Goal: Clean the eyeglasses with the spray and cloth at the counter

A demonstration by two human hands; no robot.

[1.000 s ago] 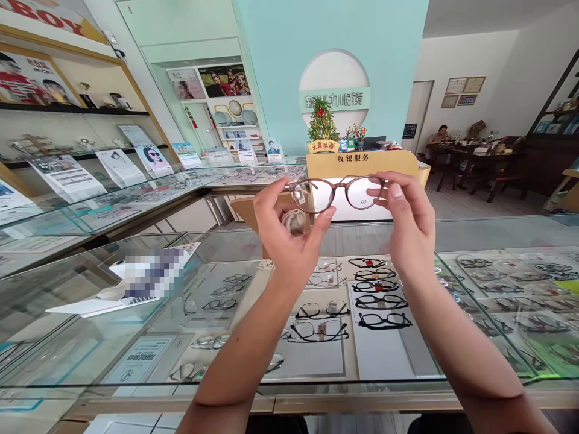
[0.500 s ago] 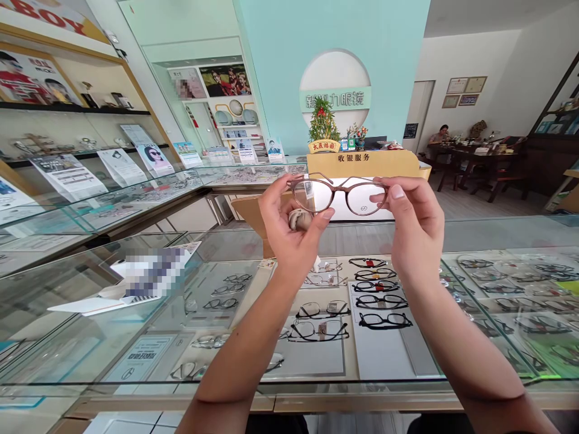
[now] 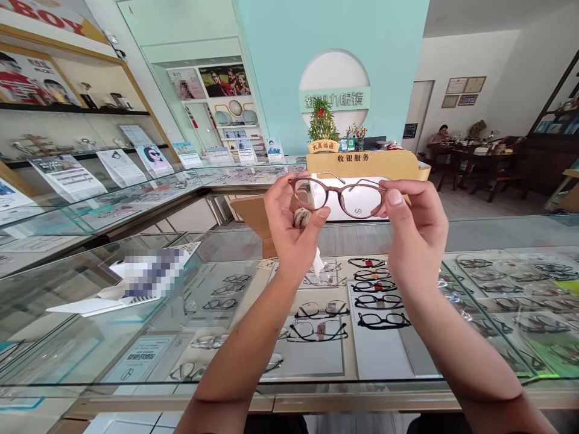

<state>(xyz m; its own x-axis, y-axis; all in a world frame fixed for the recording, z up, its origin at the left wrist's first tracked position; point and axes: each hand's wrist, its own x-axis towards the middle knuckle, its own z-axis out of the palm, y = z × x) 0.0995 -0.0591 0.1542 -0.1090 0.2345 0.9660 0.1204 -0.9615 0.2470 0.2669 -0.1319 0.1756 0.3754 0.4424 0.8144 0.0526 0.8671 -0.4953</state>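
Observation:
A pair of brown round-rimmed eyeglasses (image 3: 333, 190) is held up in front of me above the glass counter, tilted a little lower on the right. Its temples extend away from me, and a small logo shows on the right lens. My left hand (image 3: 289, 226) pinches the left end of the frame between thumb and fingers. A crumpled greyish cloth (image 3: 302, 218) is tucked in that same hand, and its pale end hangs below the palm. At the right end of the frame, my right hand (image 3: 418, 226) grips near the hinge with its thumb and fingers.
Below my arms, the glass display counter (image 3: 244, 381) contains rows of eyeglasses (image 3: 384, 319). An open white carton (image 3: 97, 304) lies on it at left. Beyond are a brown cardboard-like panel (image 3: 256, 217) and a yellow cashier desk (image 3: 375, 166). A person (image 3: 438, 137) sits far right.
The eyeglasses have tilted and turned slightly, their right side now lower. My right hand has shifted a little right, and more of the cloth's pale end shows under my left hand.

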